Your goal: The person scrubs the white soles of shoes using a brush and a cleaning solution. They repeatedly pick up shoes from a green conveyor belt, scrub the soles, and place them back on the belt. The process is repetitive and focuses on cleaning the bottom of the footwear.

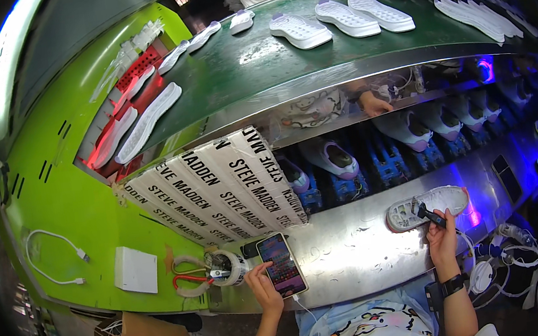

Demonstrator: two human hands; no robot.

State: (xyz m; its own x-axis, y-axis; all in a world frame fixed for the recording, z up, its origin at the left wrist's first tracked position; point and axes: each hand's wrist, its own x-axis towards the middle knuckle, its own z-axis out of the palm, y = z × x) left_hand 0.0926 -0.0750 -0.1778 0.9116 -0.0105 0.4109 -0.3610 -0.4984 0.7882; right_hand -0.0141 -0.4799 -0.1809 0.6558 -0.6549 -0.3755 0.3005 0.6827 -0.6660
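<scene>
My left hand reaches to a phone with a lit screen on the metal ledge. Its fingertips touch the screen and the fingers are apart, not gripped round it. A white cable runs from the phone's lower edge. My right hand is closed on a small black-handled tool, whose exact kind I cannot make out. The tool's tip lies over a white shoe sole resting on the ledge, hollow side up. My right fingers are beside the sole's near edge.
A printed cardboard panel stands behind the phone. A cup of tools and orange-handled scissors sit left of it. Shoes ride on a blue rack beyond the ledge. White soles lie on the green belt. Another hand shows behind.
</scene>
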